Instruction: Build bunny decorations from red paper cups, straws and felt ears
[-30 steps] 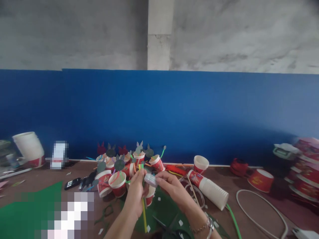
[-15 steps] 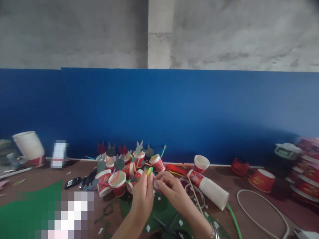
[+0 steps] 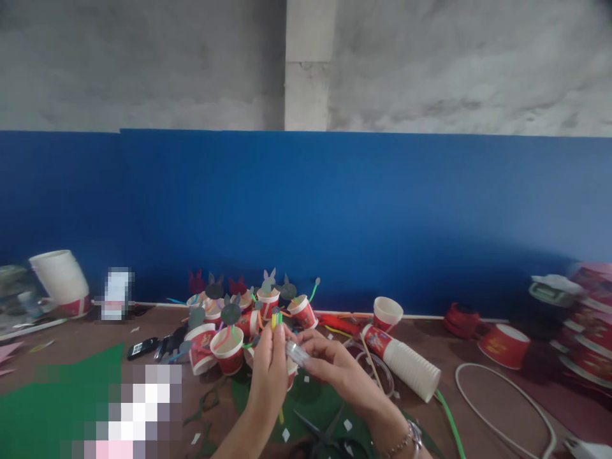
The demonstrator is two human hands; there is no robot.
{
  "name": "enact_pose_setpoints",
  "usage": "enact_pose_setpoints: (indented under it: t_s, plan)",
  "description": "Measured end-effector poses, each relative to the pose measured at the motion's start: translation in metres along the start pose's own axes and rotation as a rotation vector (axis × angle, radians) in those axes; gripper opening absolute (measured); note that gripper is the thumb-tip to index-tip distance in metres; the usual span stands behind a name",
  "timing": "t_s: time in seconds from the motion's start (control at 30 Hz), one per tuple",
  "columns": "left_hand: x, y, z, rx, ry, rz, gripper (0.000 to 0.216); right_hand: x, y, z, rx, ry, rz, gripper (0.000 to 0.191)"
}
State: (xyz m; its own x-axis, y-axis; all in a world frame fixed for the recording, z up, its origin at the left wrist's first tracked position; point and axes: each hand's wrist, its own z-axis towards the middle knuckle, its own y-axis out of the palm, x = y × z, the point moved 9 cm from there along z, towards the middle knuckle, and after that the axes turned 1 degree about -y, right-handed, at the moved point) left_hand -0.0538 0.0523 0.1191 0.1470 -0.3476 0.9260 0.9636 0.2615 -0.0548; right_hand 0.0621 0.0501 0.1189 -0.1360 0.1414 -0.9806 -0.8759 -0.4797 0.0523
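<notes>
My left hand point(image 3: 268, 376) is closed around a yellow-green straw point(image 3: 276, 319) whose tip sticks up above my fingers. My right hand point(image 3: 329, 366) pinches a small clear tube-like object point(image 3: 296, 352) and holds it against the straw. Both hands hover above a dark green felt sheet point(image 3: 315, 408). Just behind them stands a cluster of red-and-white paper cups point(image 3: 229, 347) with grey rabbit-ear cutouts and coloured straws.
A stack of paper cups point(image 3: 406, 363) lies on its side to the right, with a single upright cup point(image 3: 386, 313) behind it. A white hoop point(image 3: 502, 401) rests at the right. Scissors point(image 3: 325, 437) lie near my wrists. A green sheet point(image 3: 52, 401) covers the left.
The small clear object shows again in my right fingers after being hidden half a second ago. My left hand has risen slightly with the straw, and both hands stay pressed together.
</notes>
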Motion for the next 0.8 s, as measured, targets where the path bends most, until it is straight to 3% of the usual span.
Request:
enact_pose_setpoints:
  t_s: [0.17,0.33,0.6,0.8]
  plan:
    - [0.005,-0.003,-0.001,0.028,0.05,0.056,0.034,0.003,0.004,0.0,-0.012,0.014,-0.007,0.029]
    - [0.01,-0.001,-0.006,0.005,0.096,0.138,0.032,0.004,0.0,0.002,0.064,-0.023,-0.033,0.03]
    - [0.016,0.0,-0.009,-0.004,0.147,0.205,0.028,0.002,0.005,-0.001,-0.032,-0.045,-0.073,0.014]
    - [0.019,-0.003,-0.006,0.019,0.153,0.238,0.029,-0.001,0.006,-0.001,-0.036,-0.055,-0.064,0.014]
